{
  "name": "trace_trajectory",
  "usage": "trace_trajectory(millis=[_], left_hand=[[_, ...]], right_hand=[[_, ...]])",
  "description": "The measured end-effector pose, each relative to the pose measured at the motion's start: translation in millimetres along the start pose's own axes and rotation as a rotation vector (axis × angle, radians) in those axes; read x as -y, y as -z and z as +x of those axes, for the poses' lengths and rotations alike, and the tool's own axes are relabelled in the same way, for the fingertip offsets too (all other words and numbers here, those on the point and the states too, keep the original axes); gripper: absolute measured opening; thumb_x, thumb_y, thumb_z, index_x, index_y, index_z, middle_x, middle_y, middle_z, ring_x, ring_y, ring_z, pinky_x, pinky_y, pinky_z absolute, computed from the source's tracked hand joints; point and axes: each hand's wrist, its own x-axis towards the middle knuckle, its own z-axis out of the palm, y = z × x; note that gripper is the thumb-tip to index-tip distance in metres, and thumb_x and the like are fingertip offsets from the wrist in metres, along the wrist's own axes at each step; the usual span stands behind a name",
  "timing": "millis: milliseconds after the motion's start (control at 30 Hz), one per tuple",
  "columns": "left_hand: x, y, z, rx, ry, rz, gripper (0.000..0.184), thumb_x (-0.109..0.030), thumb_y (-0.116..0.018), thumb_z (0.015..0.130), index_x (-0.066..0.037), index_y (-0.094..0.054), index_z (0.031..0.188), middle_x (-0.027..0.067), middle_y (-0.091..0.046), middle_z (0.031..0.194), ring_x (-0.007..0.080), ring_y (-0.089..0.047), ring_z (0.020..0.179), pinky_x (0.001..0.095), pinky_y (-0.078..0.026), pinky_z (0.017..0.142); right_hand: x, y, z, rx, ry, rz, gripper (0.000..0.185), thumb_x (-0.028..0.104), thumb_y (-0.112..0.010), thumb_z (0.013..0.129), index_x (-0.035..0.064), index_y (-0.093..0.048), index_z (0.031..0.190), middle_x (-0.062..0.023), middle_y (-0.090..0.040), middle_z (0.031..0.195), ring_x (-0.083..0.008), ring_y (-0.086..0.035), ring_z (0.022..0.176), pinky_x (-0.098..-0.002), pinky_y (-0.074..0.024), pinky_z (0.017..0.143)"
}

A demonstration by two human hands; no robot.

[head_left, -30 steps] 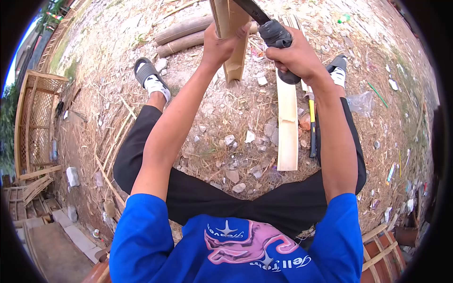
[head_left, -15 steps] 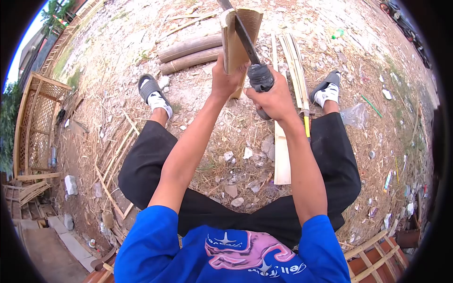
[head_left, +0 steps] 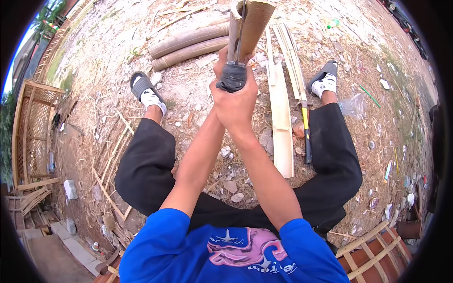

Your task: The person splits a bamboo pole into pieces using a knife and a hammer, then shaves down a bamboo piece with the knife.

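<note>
A split length of bamboo (head_left: 257, 23) stands upright in front of me, its hollow side showing. My left hand (head_left: 220, 64) is wrapped round its lower part, mostly hidden behind my right hand and the handle. In my right hand (head_left: 237, 104) is a machete, its black-taped handle (head_left: 233, 77) gripped by closed fingers. The machete blade (head_left: 241, 35) points away from me and lies along the bamboo's near edge; whether it is in the wood I cannot tell. Right of my hands lie thin bamboo strips (head_left: 291, 61), a split bamboo piece (head_left: 282, 146) and a tool with a yellow-and-black handle (head_left: 306, 134).
Two round bamboo poles (head_left: 191, 40) lie beyond my hands. My sandalled feet (head_left: 147, 89) are spread to both sides. Bamboo offcuts (head_left: 113, 155) and stones (head_left: 230, 186) litter the dry ground. A lattice frame (head_left: 35, 132) stands at left; a clear plastic bag (head_left: 353, 106) lies at right.
My right hand and the machete have swung left, the blade turning from slanting across the bamboo to lying along it. The bamboo has shifted slightly right in view.
</note>
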Motion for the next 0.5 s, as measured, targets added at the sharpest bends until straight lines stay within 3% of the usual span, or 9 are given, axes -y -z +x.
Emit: trace_trajectory(millis=[67,133,233,300,367,500], left_hand=[[-4.6,-0.9,0.5,0.017,0.007,-0.032,0.044,-0.007,-0.077,0.081,-0.002,-0.053,0.117,0.0094,-0.071,0.085,0.011,-0.067,0.078,0.0266,-0.056,0.068],[-0.9,32.3,20.6,0.08,-0.131,0.334,0.041,-0.008,-0.077,0.081,-0.002,-0.055,0.115,0.0102,-0.072,0.088,0.0117,-0.068,0.08,0.0269,-0.055,0.07],[-7.5,49.7,25.0,0.097,-0.415,0.92,0.035,-0.009,-0.077,0.081,-0.002,-0.058,0.109,0.0112,-0.073,0.091,0.013,-0.069,0.082,0.0275,-0.055,0.07],[-2.8,41.4,25.9,0.069,-0.374,0.805,0.03,-0.008,-0.077,0.081,-0.001,-0.059,0.105,0.012,-0.073,0.092,0.0143,-0.07,0.081,0.0283,-0.056,0.07],[0.4,34.0,25.4,0.082,-0.463,0.891,0.031,-0.008,-0.077,0.082,0.0,-0.059,0.106,0.0124,-0.073,0.092,0.0145,-0.07,0.081,0.0284,-0.056,0.07],[-10.5,20.9,12.7,0.102,-0.51,1.042,0.034,-0.011,-0.078,0.081,0.0,-0.057,0.106,0.013,-0.073,0.09,0.0148,-0.07,0.082,0.0292,-0.056,0.069]], right_hand=[[-1.5,1.6,-0.9,0.041,0.016,0.012,0.027,0.004,-0.072,0.07,0.001,-0.058,0.093,-0.0034,-0.06,0.077,-0.012,-0.056,0.068,-0.0288,-0.047,0.066],[0.7,20.1,6.0,0.173,0.083,-0.026,0.028,0.005,-0.072,0.072,0.0013,-0.059,0.096,-0.0018,-0.058,0.071,-0.0113,-0.056,0.061,-0.0283,-0.0469,0.059],[13.8,48.9,29.9,0.381,-0.113,-0.113,0.029,0.008,-0.072,0.069,0.0009,-0.062,0.096,-0.0055,-0.063,0.079,-0.0144,-0.06,0.07,-0.0305,-0.0492,0.068],[17.1,51.1,29.1,0.393,-0.176,-0.112,0.027,0.009,-0.072,0.069,0.0013,-0.063,0.094,-0.0044,-0.063,0.078,-0.0134,-0.059,0.069,-0.0304,-0.0493,0.068],[15.5,46.8,24.6,0.329,-0.191,-0.069,0.026,0.01,-0.072,0.07,0.0019,-0.063,0.093,-0.0028,-0.062,0.076,-0.0113,-0.057,0.066,-0.0289,-0.0483,0.064],[30.8,66.7,32.8,0.43,-0.328,-0.085,0.024,0.009,-0.071,0.071,0.0026,-0.062,0.093,0.0,-0.059,0.073,-0.0076,-0.053,0.062,-0.0263,-0.0443,0.056]])
